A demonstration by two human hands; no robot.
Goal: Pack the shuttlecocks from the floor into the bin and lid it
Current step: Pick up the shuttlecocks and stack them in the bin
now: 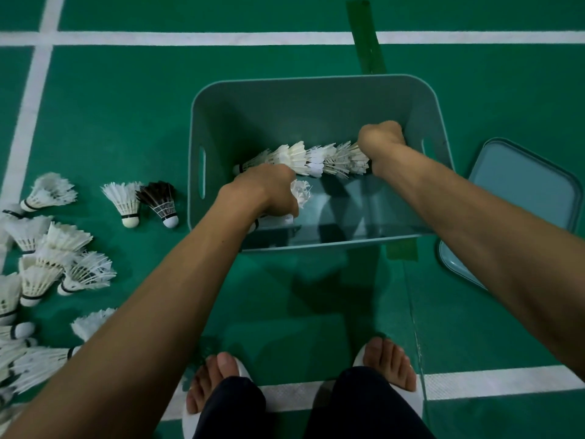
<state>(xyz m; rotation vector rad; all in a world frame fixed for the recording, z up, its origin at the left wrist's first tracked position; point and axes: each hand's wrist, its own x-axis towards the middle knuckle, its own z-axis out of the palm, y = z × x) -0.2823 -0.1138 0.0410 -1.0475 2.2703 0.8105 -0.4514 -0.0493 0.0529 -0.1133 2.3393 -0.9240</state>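
A teal plastic bin [316,90] stands open on the green court floor in front of me. Both my hands reach inside it. A nested row of white shuttlecocks [310,158] lies across the bin. My right hand [381,139] grips the right end of that row. My left hand [269,191] holds a white shuttlecock [300,191] near the bin's front left, just below the row's left end. The bin's teal lid [525,198] lies flat on the floor to the right of the bin. Several loose shuttlecocks [60,248] lie scattered on the floor at the left.
A white shuttlecock [125,201] and a dark-feathered one [161,199] stand side by side just left of the bin. My feet in white slippers [389,362] are close behind the bin. White court lines [190,38] and dark green tape strips [367,36] mark the floor.
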